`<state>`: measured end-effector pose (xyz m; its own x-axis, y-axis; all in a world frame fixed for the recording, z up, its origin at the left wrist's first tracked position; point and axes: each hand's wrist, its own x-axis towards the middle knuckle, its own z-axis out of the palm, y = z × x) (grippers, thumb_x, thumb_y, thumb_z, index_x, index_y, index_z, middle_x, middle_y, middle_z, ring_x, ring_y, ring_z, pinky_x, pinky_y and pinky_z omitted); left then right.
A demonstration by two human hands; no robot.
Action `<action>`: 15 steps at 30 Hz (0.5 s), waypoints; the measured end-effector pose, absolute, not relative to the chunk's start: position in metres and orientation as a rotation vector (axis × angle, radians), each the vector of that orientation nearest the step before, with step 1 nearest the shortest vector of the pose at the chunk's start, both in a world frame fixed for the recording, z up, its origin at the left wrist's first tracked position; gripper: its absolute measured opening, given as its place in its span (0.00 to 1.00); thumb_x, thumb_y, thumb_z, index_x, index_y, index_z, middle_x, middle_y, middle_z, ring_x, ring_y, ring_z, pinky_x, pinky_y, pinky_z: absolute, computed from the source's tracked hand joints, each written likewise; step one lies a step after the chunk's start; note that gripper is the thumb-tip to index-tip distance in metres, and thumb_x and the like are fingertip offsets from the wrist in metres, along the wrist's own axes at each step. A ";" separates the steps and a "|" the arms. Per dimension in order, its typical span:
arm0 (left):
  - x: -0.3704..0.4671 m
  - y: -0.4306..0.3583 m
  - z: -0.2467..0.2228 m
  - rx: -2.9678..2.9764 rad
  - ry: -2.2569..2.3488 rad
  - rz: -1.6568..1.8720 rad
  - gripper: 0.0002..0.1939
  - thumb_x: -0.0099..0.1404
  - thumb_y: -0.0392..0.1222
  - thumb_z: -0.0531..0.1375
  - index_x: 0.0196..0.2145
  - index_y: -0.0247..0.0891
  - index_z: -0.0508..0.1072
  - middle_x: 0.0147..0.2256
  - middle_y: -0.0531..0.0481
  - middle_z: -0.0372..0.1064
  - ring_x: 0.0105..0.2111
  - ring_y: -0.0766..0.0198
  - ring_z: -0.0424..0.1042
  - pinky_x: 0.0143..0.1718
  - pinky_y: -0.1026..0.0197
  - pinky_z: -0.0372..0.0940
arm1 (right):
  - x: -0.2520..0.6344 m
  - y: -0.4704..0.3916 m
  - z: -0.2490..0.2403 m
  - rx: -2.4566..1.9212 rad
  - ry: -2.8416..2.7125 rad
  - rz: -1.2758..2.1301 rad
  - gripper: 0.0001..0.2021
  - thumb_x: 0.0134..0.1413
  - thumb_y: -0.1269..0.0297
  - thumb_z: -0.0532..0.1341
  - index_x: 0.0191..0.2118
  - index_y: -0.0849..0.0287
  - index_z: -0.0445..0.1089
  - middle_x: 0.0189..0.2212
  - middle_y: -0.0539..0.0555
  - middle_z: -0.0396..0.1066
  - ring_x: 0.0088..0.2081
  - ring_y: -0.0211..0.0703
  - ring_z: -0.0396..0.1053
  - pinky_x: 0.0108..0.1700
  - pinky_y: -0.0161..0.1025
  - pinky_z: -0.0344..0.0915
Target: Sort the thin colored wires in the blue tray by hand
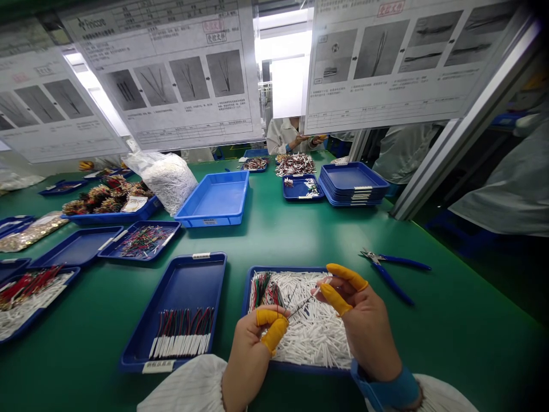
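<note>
Over a blue tray of loose white tubes, my left hand pinches thin wires between yellow-cotted thumb and forefinger. My right hand, also in yellow finger cots and with a blue band at the wrist, closes on a small white tube at the wires' far end. Whether the wire tips sit inside the tube I cannot tell. Loose red, green and black wires lie on the tubes at the tray's left side. A second blue tray to the left holds a row of wires with white-sleeved ends.
Blue-handled cutters lie open on the green table to the right. Ahead stand a light blue bin, a bag of white pieces and stacked trays. Printed sheets hang above. Another person sits across the table.
</note>
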<state>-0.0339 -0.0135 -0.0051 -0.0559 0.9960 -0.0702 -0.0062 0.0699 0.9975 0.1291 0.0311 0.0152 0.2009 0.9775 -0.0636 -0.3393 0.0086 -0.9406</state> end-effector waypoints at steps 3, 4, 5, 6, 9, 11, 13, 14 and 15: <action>-0.034 -0.013 -0.005 1.132 1.280 1.195 0.06 0.52 0.33 0.62 0.31 0.36 0.75 0.34 0.46 0.73 0.37 0.58 0.70 0.41 0.60 0.63 | 0.130 0.032 0.014 -1.071 -0.767 1.210 0.19 0.30 0.63 0.70 0.35 0.58 0.69 0.26 0.47 0.68 0.33 0.44 0.70 0.38 0.45 0.73; -0.034 -0.013 -0.005 1.134 1.279 1.195 0.06 0.52 0.33 0.62 0.31 0.36 0.75 0.34 0.46 0.73 0.37 0.58 0.70 0.41 0.60 0.63 | 0.130 0.032 0.014 -1.071 -0.767 1.214 0.19 0.30 0.63 0.70 0.34 0.58 0.69 0.26 0.47 0.67 0.33 0.44 0.70 0.38 0.45 0.73; -0.034 -0.013 -0.005 1.135 1.278 1.195 0.06 0.52 0.32 0.62 0.31 0.36 0.75 0.34 0.46 0.73 0.37 0.58 0.70 0.41 0.60 0.63 | 0.130 0.032 0.014 -1.069 -0.770 1.220 0.19 0.30 0.62 0.70 0.34 0.58 0.69 0.26 0.47 0.67 0.33 0.44 0.70 0.38 0.45 0.73; -0.034 -0.013 -0.005 1.136 1.276 1.196 0.06 0.52 0.32 0.62 0.31 0.36 0.75 0.34 0.46 0.73 0.37 0.58 0.70 0.41 0.60 0.63 | 0.130 0.033 0.014 -1.068 -0.774 1.228 0.19 0.31 0.62 0.70 0.34 0.58 0.69 0.25 0.47 0.67 0.33 0.43 0.70 0.38 0.45 0.73; -0.034 -0.013 -0.005 1.143 1.278 1.195 0.06 0.52 0.33 0.62 0.31 0.36 0.75 0.35 0.45 0.73 0.37 0.58 0.70 0.41 0.59 0.63 | 0.129 0.033 0.013 -1.067 -0.778 1.233 0.19 0.31 0.63 0.70 0.35 0.58 0.69 0.25 0.47 0.67 0.32 0.43 0.70 0.38 0.44 0.72; -0.034 -0.013 -0.006 1.148 1.285 1.194 0.06 0.52 0.33 0.62 0.31 0.36 0.75 0.35 0.44 0.73 0.37 0.57 0.70 0.41 0.59 0.63 | 0.129 0.032 0.013 -1.071 -0.775 1.229 0.19 0.31 0.63 0.70 0.35 0.58 0.68 0.25 0.47 0.67 0.32 0.43 0.70 0.38 0.45 0.72; -0.034 -0.013 -0.006 1.151 1.291 1.195 0.05 0.52 0.33 0.62 0.30 0.35 0.75 0.35 0.44 0.73 0.37 0.57 0.70 0.41 0.58 0.63 | 0.129 0.032 0.013 -1.073 -0.771 1.227 0.19 0.31 0.62 0.70 0.35 0.58 0.68 0.25 0.47 0.67 0.32 0.43 0.70 0.37 0.44 0.72; -0.034 -0.013 -0.006 1.152 1.292 1.196 0.05 0.52 0.34 0.62 0.30 0.35 0.75 0.35 0.44 0.73 0.37 0.57 0.70 0.41 0.58 0.63 | 0.129 0.032 0.013 -1.072 -0.769 1.230 0.19 0.31 0.62 0.70 0.35 0.58 0.68 0.25 0.47 0.67 0.32 0.43 0.70 0.37 0.43 0.72; -0.034 -0.012 -0.006 1.154 1.291 1.197 0.05 0.52 0.34 0.62 0.30 0.35 0.75 0.35 0.44 0.73 0.37 0.57 0.70 0.41 0.58 0.63 | 0.129 0.032 0.013 -1.068 -0.769 1.234 0.19 0.31 0.62 0.70 0.35 0.58 0.69 0.25 0.47 0.67 0.32 0.42 0.70 0.37 0.42 0.72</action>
